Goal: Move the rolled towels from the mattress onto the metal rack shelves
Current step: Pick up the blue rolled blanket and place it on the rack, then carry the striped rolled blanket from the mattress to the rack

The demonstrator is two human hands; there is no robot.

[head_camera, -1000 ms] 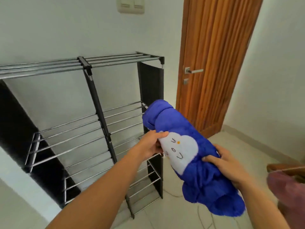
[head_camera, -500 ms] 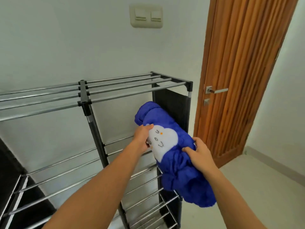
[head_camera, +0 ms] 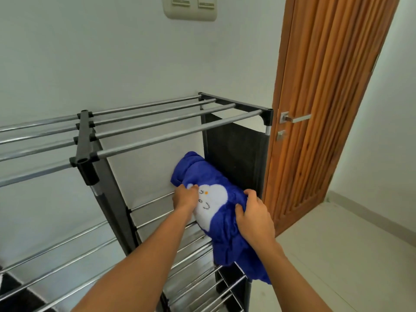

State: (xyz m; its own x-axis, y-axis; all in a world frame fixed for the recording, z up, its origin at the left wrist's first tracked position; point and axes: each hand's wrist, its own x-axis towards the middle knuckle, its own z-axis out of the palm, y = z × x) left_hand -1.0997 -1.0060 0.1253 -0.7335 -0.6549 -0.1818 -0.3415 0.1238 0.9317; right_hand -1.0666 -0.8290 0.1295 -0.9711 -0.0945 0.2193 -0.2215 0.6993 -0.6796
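Observation:
I hold a rolled blue towel (head_camera: 216, 176) with a white cartoon patch in both hands. Its far end reaches in over the bars of the second shelf, right-hand bay, of the metal rack (head_camera: 157, 129), beside the rack's black fabric side panel (head_camera: 236, 152). My left hand (head_camera: 185, 197) grips the roll's left side by the white patch. My right hand (head_camera: 254, 217) clutches the nearer, looser end, which hangs down past the shelf's front bar. The mattress is out of view.
A white wall backs the rack, with a light switch plate (head_camera: 191, 7) high up. A wooden slatted door (head_camera: 326, 86) with a metal handle (head_camera: 295, 118) stands just right of the rack. Pale tiled floor (head_camera: 349, 255) lies at the lower right. Lower shelves of bars show below.
I have stepped closer to the rack and the view has tilted down. Both hands have pushed the blue towel forward, from in front of the rack into the second shelf's right bay.

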